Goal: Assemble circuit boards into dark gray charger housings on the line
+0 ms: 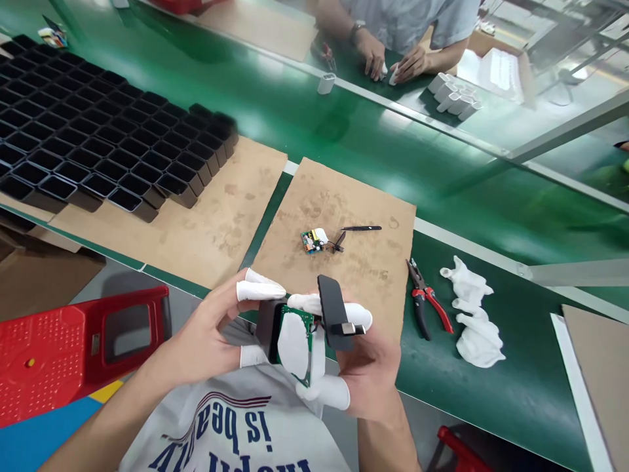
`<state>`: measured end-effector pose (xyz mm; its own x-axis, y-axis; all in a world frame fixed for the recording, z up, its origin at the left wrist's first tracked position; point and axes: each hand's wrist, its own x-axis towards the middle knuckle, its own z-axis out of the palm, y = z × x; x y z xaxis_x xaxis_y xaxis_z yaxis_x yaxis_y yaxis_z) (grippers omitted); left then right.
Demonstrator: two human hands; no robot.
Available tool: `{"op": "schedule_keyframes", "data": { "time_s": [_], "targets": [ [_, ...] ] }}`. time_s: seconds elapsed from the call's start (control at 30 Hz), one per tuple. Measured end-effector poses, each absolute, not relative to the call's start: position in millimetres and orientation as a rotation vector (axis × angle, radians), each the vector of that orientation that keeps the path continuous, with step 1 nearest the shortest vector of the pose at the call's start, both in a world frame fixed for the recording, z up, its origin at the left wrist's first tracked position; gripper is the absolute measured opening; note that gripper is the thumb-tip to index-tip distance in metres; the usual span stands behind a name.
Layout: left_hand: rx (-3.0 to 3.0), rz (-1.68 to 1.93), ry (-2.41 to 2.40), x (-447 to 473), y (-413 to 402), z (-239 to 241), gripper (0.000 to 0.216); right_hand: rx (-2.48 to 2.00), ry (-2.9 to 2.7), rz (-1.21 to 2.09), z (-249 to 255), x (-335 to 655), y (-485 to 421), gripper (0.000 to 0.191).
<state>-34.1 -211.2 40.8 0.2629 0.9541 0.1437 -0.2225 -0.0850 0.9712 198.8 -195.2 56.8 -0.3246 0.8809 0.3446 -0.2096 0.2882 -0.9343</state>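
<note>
"So, how far along is this piece, would you say?"

"Partway, I'd judge. The black case [265, 331] and the circuit board [293, 342] are together at the lower centre of the frame, with the board at the case's mouth. How deep it sits inside, I can't tell."

"And the black end cap [331, 308]?"

"Standing apart from the case, on the board's right, its metal prong [352, 328] pointing out. Closing that gap looks undone to me. A second board [313, 241] lies loose on the cardboard sheet [363, 275] at mid-frame, near the tweezers [362, 228], not in any case. Rows of open black cases [105, 131] fill the upper left."

"What about the hands?"

"The left hand [216, 334] is curled round the case, covered fingertips above and thumb below. It's a firm grip, by the look of it."

"And the right hand [371, 367]?"

"Partly closed, pinching the board between a finger at its top edge and the thumb at its bottom. Another finger passes behind the cap; whether it presses on it, I can't tell."
</note>
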Motion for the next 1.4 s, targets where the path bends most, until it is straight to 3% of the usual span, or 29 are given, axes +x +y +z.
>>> {"op": "schedule_keyframes", "data": {
  "time_s": [0.63, 0.9, 1.13, 1.4],
  "targets": [
    [1.265, 1.167, 0.819, -36, -211, 40, 0.064, -0.768, -1.575, 1.238, 66, 200, -194, 0.07],
    [1.289, 1.146, 0.795, -38, -210, 42, 0.067, -0.754, -1.636, 1.216, 59, 199, -192, 0.074],
    [1.266, 1.157, 0.852, -40, -211, 38, 0.059, -0.791, -1.276, 1.197, 64, 198, -203, 0.071],
    [1.276, 1.181, 0.817, -36, -211, 42, 0.059, -0.8, -1.38, 1.284, 59, 196, -207, 0.071]
  ]
}}
